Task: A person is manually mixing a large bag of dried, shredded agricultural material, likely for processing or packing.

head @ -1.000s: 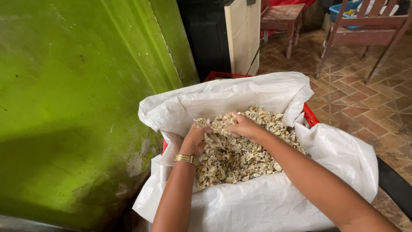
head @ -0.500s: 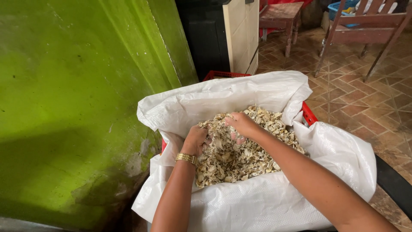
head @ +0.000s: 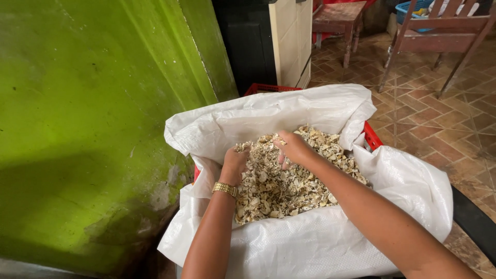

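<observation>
Fingers of my left hand [head: 235, 161] are curled closed around a small heap of pale dry flakes [head: 289, 178], lifted a little above the pile. My right hand [head: 293, 147], at about two o'clock from the left one, is closed more loosely, fingertips pressed into the same flakes. Both hands sit at the upper part of the pile, inside the white woven sack [head: 310, 243] that lines a red crate [head: 373, 137]. I judge the work is in the middle: most flakes lie untouched at five o'clock. At nine o'clock stands the green wall [head: 88, 119].
</observation>
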